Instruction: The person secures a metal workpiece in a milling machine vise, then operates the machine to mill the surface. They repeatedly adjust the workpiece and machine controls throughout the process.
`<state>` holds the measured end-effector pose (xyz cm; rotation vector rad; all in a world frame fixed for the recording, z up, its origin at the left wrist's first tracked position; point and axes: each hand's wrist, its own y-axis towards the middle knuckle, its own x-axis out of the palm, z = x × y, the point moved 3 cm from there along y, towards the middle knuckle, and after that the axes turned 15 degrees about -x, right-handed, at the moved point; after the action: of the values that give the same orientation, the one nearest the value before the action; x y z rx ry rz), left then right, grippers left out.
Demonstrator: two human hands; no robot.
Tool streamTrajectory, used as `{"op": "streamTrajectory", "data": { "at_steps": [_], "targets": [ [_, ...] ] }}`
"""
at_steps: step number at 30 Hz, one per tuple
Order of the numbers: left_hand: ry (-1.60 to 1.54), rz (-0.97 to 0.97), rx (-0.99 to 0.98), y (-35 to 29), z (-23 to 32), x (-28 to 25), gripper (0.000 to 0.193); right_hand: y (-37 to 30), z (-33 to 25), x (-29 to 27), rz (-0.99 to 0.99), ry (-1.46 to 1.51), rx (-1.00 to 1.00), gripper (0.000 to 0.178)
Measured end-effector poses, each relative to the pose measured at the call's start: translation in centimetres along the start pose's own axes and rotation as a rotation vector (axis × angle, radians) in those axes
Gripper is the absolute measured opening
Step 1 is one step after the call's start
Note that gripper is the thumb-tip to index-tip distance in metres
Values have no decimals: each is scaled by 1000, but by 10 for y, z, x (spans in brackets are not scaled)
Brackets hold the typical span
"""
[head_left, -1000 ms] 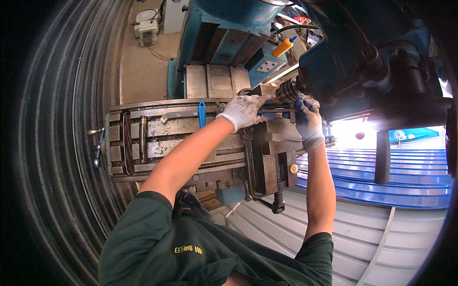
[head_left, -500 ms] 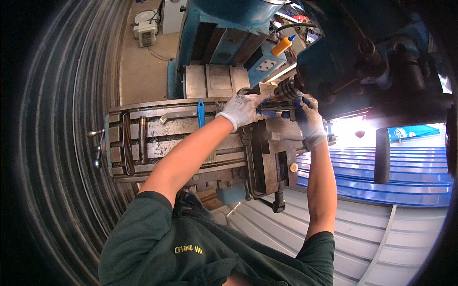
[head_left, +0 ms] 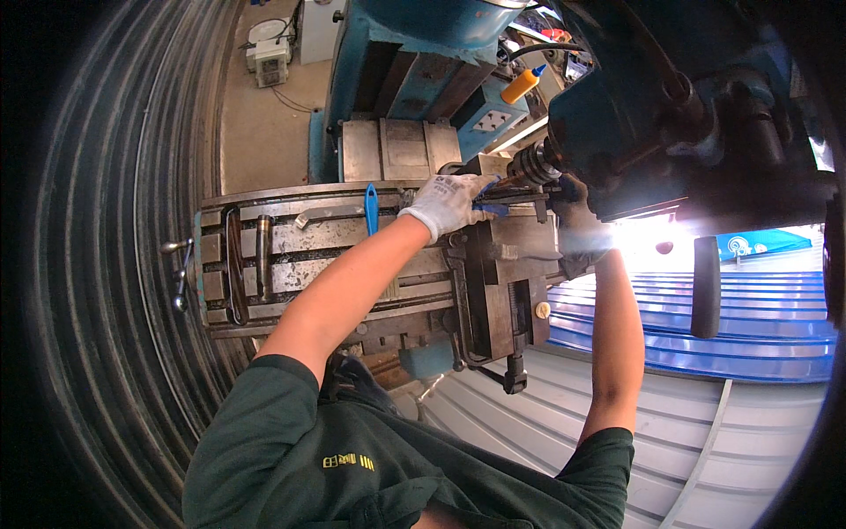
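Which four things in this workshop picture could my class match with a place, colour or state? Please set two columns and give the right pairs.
Column one:
1. Left hand
2. Squeeze bottle
3. Brush
4. Crank handle

Column two:
A. At the left end of the machine table
B. Yellow with a blue tip
C. Blue-handled, partly behind a forearm
D. In a whitish glove

Pairs: 1-D, 2-B, 3-C, 4-A

Right grip point(head_left: 575, 218) shifted rightward, now shadowed

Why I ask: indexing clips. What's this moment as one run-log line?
left gloved hand: beside ribbed tool holder; right gloved hand: shadowed, grip unclear; blue-handled tool: on machine table
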<state>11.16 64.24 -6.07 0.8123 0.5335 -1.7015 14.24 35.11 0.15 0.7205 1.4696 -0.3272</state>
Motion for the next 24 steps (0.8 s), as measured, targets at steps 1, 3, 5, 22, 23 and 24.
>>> {"op": "streamTrajectory", "data": {
  "at_steps": [1,3,5,22,23,24],
  "targets": [
    [0,-6,-2,0,1,-1,72,2,-3,0,-59,-161,-90,43],
    [-5,5,4,0,0,0,72,6,-6,2,-161,-304,-82,44],
    [-14,8,-8,-1,-5,-1,72,19,-22,-2,-250,-253,86,45],
    [11,-12,18,-1,-1,0,72,-12,23,12,16,693,388,40],
    [15,-15,21,-1,-1,1,73,-15,21,8,13,658,391,37],
    [20,-15,16,-2,-2,-1,73,-8,8,0,5,628,388,35]
  ]
}}
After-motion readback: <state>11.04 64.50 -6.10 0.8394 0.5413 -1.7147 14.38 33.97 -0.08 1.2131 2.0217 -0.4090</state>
